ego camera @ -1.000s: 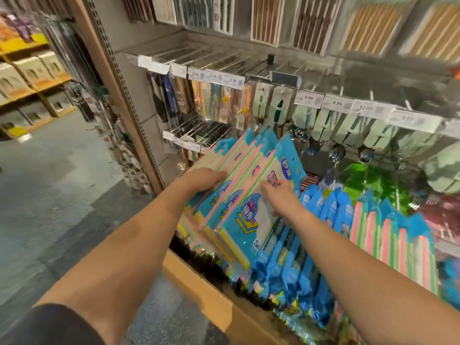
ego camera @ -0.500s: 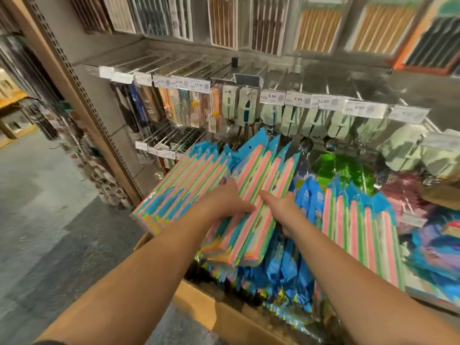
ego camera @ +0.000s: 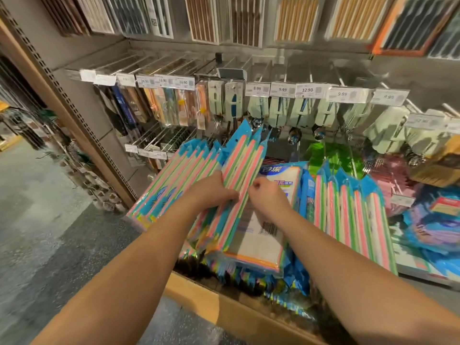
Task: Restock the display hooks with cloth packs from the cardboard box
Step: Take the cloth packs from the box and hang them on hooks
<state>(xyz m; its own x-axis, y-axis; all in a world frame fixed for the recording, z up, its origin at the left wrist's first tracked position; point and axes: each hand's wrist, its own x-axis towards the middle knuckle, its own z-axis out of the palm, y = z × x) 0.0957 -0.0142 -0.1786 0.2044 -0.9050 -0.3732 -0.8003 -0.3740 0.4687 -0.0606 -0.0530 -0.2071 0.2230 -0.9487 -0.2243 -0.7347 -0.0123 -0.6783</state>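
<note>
1. Nearest to me, the cardboard box (ego camera: 199, 298) sits low at the foot of the shelving, its front wall just under my forearms. I see more cloth packs (ego camera: 281, 282) heaped in it, blue and shiny, so I judge the restocking is not finished.

2. Above the box, my left hand (ego camera: 211, 192) presses with its fingers into a fanned bundle of striped packs (ego camera: 239, 185), pink, green and blue along their edges. The fingers curl round the edges of the bundle, so I read it as gripping the bundle.

3. My right hand (ego camera: 267, 199) is just beside the left, fingers curled at the right edge of the same bundle, pinching at the rearmost pack (ego camera: 258, 235), whose back with a barcode faces me. I judge I am separating or squaring packs; I cannot see the hook itself behind them.

4. Either side, rows of packs already hang: one row on the left (ego camera: 171, 183), another on the right (ego camera: 353, 215). These hooks look well filled.

5. Farther back, price tags (ego camera: 307, 90) front a row of hanging utensils (ego camera: 281, 113), and boxed chopstick sets (ego camera: 296, 18) line the top.
</note>
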